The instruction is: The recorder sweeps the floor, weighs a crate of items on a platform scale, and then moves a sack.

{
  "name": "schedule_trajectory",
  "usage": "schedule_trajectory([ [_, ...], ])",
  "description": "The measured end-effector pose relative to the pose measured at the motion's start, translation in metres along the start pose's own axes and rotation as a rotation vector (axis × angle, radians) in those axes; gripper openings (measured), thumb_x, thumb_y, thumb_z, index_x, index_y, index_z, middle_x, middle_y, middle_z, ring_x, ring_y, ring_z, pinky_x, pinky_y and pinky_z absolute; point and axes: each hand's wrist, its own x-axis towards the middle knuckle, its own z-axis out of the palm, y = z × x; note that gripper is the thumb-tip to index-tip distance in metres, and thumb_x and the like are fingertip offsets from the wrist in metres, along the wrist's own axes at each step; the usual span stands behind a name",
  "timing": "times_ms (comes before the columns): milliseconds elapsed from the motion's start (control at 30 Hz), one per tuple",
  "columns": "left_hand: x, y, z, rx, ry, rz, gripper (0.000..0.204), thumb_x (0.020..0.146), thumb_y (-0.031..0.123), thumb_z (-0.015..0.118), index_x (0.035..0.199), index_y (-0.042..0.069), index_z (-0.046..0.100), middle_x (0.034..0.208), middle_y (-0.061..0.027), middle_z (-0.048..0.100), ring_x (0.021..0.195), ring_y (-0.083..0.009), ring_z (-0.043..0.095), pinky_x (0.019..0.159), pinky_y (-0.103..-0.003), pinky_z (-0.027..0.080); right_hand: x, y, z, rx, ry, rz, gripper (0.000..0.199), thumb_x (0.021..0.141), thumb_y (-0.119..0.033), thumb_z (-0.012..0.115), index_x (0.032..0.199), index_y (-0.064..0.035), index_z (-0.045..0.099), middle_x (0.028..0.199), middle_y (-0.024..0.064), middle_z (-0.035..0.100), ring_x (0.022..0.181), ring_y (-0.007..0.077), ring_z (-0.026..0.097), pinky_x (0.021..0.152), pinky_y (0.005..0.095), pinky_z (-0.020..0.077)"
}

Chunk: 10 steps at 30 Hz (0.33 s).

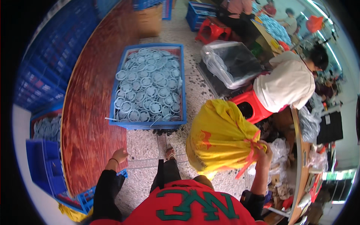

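Observation:
My right hand (263,152) is closed around the gathered neck of a big yellow sack (215,137), where a pinkish-red tie (250,153) is knotted. The sack is full and bulging, tilted with its neck toward my hand, in front of me to the right. My left hand (119,155) is at the near right edge of a reddish-brown wooden tabletop (92,123). Its fingers look loosely curled, and nothing shows in them. Ahead of me is a blue crate (183,86) heaped with light blue round plastic parts (148,82).
A person in a light shirt (285,80) sits on a red stool (251,107) just beyond the sack. Farther on stands a black container with clear plastic lining (221,71). Blue crates (43,165) flank the table at left. A workbench (298,161) with plastic bags runs along the right.

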Motion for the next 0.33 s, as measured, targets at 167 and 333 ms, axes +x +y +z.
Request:
schedule_trajectory([
  [167,0.041,0.062,-0.005,-0.152,0.033,0.084,0.038,0.075,0.032,0.062,0.102,0.005,0.060,0.087,-0.0175,0.063,0.085,-0.0301,0.061,0.075,-0.037,0.048,0.020,0.015,0.028,-0.126,0.024,-0.012,0.027,0.071,0.000,0.056,0.097,-0.0031,0.061,0.084,0.0037,0.061,0.074,0.0102,0.055,0.067,0.0212,0.0450],
  [333,0.070,0.154,0.010,-0.576,-0.265,-0.057,0.044,0.079,0.036,0.062,0.114,0.010,0.057,0.086,-0.0086,0.065,0.079,-0.0237,0.062,0.073,-0.034,0.049,0.036,0.056,0.024,-0.081,-0.094,0.029,0.027,0.070,0.000,0.057,0.096,-0.0063,0.063,0.083,0.0021,0.060,0.074,0.0079,0.052,0.066,0.0206,0.0428],
])
